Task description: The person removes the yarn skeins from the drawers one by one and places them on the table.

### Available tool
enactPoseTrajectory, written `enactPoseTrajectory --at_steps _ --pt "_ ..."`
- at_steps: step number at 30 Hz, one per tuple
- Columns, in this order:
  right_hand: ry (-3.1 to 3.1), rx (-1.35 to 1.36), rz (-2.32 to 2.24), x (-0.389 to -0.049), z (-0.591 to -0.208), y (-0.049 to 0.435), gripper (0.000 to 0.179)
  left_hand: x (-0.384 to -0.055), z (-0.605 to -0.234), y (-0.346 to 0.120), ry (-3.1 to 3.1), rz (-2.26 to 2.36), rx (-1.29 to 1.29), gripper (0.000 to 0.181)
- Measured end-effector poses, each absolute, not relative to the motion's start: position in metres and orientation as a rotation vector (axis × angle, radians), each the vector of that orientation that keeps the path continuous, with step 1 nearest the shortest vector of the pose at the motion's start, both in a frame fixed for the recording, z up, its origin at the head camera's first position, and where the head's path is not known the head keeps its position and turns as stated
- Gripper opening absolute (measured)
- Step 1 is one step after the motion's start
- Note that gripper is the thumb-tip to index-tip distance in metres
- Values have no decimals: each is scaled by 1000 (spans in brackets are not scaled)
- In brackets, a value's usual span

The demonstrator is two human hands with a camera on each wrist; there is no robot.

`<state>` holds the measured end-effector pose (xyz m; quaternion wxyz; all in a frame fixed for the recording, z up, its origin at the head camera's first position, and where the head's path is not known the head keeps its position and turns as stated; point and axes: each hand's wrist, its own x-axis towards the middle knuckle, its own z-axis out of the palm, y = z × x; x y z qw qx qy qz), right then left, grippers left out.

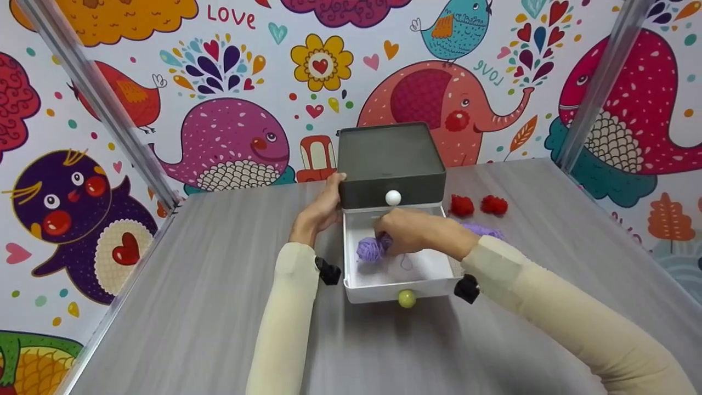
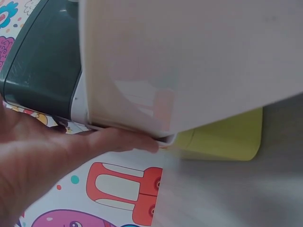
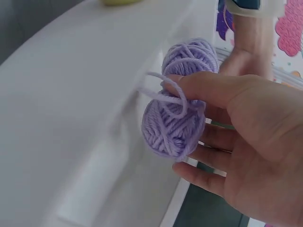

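My right hand (image 1: 408, 230) reaches into the pulled-out white drawer (image 1: 378, 292) and pinches a small lilac yarn skein (image 1: 371, 249). In the right wrist view, thumb and fingers grip the skein (image 3: 173, 125) near its narrow middle, with a loose loop of strand hanging out. Against the left side of the dark-topped drawer unit (image 1: 392, 151) rests my left hand (image 1: 324, 206). Its thumb lies along the unit's side edge in the left wrist view, and the fingers are mostly hidden behind the unit. A yellow-green knob (image 1: 406, 299) marks the drawer's front.
Two red yarn bundles (image 1: 462, 205) lie on the grey table (image 1: 230, 285) right of the unit. More purple yarn (image 1: 482, 230) shows beyond my right forearm. A white knob (image 1: 392, 198) sits on the dark upper drawer. Below the white drawer, a yellow part (image 2: 227, 137) is visible.
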<state>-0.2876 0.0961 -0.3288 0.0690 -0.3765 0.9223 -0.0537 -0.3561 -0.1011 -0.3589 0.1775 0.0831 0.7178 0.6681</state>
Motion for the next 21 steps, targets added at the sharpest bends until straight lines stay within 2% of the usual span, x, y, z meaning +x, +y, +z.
enactPoseTrajectory --at_steps 8,21 --pt "2814 -1073 -168 -286 -319 112 34 -356 -359 -103 2028 1924 249 59" --pt "2856 -952 -334 -283 -294 146 39 -355 -360 -100 2029 1917 224 63"
